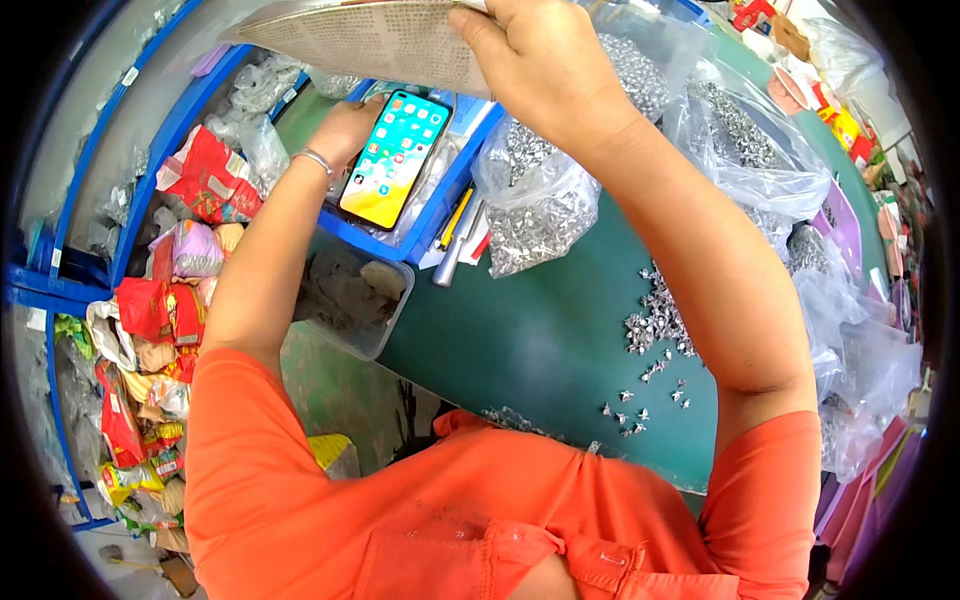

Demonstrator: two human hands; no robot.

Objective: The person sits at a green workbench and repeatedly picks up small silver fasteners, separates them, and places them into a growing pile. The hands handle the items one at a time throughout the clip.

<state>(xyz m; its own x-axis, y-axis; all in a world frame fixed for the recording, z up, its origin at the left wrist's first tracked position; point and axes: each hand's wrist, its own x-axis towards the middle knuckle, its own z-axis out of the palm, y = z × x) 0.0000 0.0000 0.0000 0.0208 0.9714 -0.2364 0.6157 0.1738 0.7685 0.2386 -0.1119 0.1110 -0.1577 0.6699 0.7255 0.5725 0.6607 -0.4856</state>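
At the top, my right hand [548, 62] pinches the edge of a sheet of printed, newspaper-like paper [380, 45], thumb on the near face. That sheet stretches left over the bins and is cut off by the upper edge of the picture. My left hand [345, 132], with a bracelet at its wrist, is beside the upper left edge of a smartphone [395, 160]. Its fingers are mostly hidden, so I cannot tell if they grip anything. The phone has a lit screen with app icons and lies tilted over a blue bin [410, 235].
Clear bags of small metal parts [540, 225] stand on the green table [500, 330], with loose metal pieces [655, 315] at right. A clear plastic tub [365, 335], a yellow pen [456, 218] and a metal-handled tool [452, 258] are near the bin. Blue shelving [60, 220] and colourful packages [145, 310] fill the left.
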